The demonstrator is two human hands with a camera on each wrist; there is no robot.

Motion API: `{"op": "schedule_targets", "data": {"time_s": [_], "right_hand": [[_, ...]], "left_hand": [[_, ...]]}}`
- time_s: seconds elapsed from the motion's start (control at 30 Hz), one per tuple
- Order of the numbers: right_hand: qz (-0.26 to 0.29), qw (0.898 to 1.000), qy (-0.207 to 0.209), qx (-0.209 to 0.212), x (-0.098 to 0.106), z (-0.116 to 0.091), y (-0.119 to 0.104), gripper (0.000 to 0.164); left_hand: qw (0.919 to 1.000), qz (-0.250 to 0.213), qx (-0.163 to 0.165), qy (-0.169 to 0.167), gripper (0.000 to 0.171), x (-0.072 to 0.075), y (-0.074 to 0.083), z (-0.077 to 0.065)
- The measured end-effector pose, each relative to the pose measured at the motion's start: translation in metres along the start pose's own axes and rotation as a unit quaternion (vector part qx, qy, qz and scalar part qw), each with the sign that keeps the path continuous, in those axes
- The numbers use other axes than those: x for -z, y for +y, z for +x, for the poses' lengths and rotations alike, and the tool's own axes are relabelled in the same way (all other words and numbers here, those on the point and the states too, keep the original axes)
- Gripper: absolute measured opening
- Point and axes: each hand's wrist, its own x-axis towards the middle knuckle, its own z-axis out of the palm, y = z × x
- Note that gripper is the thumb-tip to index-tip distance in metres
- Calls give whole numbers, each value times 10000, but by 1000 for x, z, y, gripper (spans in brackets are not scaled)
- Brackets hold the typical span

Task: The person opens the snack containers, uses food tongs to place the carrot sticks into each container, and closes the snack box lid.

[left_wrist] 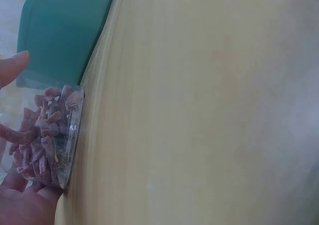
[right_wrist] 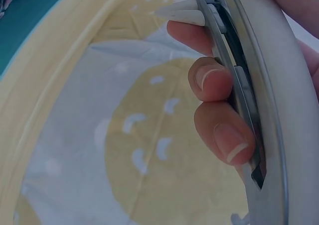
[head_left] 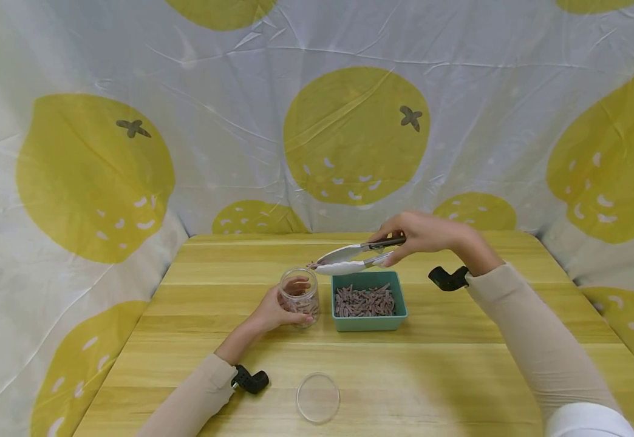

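Observation:
My left hand [head_left: 271, 311] grips a clear jar [head_left: 299, 291] that stands on the table, fingers and thumb around its side. Small purplish-brown strips of food [left_wrist: 47, 130] fill the lower part of the jar. With my right hand [head_left: 418, 233] I hold a pair of tongs [head_left: 350, 258], white at the tips and with dark handles. The tong tips, with a few strips between them, are at the jar's rim. Just right of the jar sits a teal rectangular box [head_left: 368, 323] full of the same strips. In the right wrist view, fingers [right_wrist: 232, 140] curl around the tongs' handle.
A round clear lid [head_left: 318, 398] lies on the wooden table [head_left: 432, 382] near the front. Behind the table hangs a cloth [head_left: 229, 152] printed with yellow lemons. Black wrist cameras [head_left: 251, 380] are strapped to both forearms.

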Motion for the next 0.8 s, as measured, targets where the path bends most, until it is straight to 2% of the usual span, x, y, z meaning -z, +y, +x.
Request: {"op": "schedule_targets", "data": {"time_s": [0.27, 0.67, 0.8], "right_hand": [[107, 9998, -132, -59, -4, 15, -10, 48], [-55, 9996, -272, 82, -13, 32, -14, 50], [-19, 9994, -331, 53, -16, 35, -16, 49]], "left_hand": [[9999, -54, -66, -69, 81, 1, -1, 0], [9996, 211, 165, 17, 83, 0, 0, -1], [9993, 280, 224, 55, 76, 1, 1, -2]]}}
